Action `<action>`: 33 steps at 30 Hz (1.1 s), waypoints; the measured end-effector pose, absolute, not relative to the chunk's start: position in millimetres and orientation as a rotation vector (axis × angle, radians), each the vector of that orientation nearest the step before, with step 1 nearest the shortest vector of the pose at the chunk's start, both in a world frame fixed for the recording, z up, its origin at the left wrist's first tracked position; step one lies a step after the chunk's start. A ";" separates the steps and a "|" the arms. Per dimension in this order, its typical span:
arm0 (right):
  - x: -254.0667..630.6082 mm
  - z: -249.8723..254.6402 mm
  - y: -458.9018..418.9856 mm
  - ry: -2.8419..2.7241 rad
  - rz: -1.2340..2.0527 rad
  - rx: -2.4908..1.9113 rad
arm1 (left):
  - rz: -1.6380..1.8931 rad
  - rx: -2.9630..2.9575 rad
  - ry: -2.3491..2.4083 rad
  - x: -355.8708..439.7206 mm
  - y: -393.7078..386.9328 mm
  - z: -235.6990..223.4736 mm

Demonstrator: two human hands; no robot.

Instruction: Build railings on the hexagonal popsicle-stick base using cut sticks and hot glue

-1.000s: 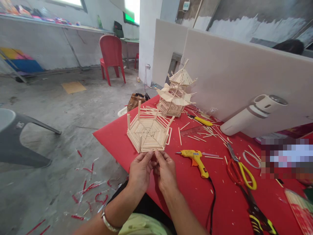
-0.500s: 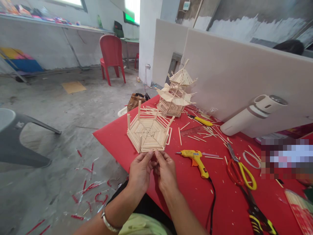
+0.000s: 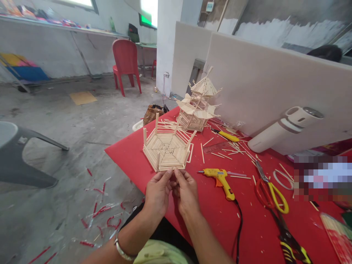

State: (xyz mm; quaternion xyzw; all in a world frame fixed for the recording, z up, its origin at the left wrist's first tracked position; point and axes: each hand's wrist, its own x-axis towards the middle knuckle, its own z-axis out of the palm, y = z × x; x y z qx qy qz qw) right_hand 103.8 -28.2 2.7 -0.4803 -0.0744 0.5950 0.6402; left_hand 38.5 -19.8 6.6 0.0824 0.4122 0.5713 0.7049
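Observation:
A hexagonal base [image 3: 166, 147] built of thin wooden sticks, with short upright posts at its corners, lies on the red table [image 3: 214, 216]. My left hand [image 3: 157, 193] and my right hand [image 3: 186, 191] meet just below its near edge. Both hands have their fingertips pinched together, almost touching the base. What they pinch is too small to make out. Behind the base stands a finished stick pagoda [image 3: 199, 103].
A yellow glue gun [image 3: 221, 181] with a black cord lies right of my hands. Scissors with red and yellow handles [image 3: 271, 194], loose sticks, a yellow-handled cutter [image 3: 226, 135] and a white cylinder [image 3: 283, 128] lie further right. White boards stand behind the table. A red chair [image 3: 125, 62] stands on the floor.

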 end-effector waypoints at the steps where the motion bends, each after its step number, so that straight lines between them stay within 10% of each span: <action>1: 103.8 2.7 -28.1 -0.169 1.357 -1.091 | 1.270 0.185 0.917 38.4 -19.9 6.3; 33: 103.8 3.8 -29.3 -0.173 1.346 -1.099 | 1.261 0.201 0.912 37.3 -20.1 4.9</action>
